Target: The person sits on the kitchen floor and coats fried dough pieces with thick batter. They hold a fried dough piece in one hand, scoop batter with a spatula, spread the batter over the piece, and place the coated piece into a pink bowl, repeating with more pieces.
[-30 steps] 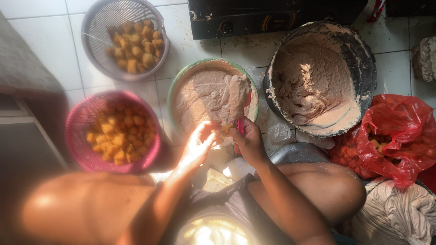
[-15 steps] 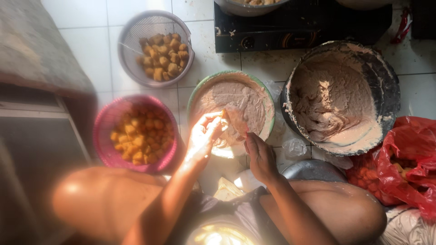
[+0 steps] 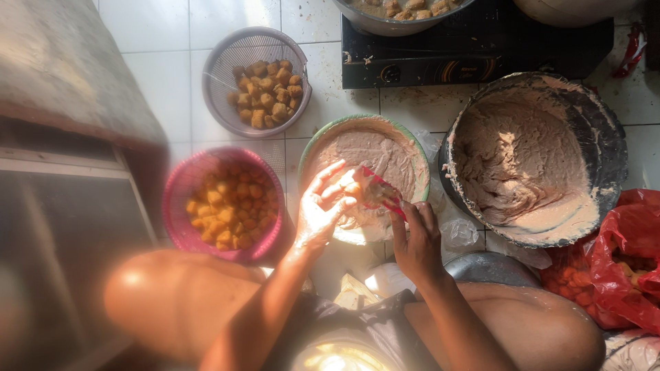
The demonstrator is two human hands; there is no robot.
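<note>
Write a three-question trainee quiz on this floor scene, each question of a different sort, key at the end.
1. True or false: the left hand holds a golden piece over the green-rimmed bowl of paste.
2. What does the right hand hold?
A. a red-handled tool
B. a glass
C. a cloth
3. Fill in: the golden fried pieces next to the left knee sit in a ___ basket.

Key:
1. True
2. A
3. Pink; the grey strainer further off holds more pieces, and the big dark bowl holds more paste.
</note>
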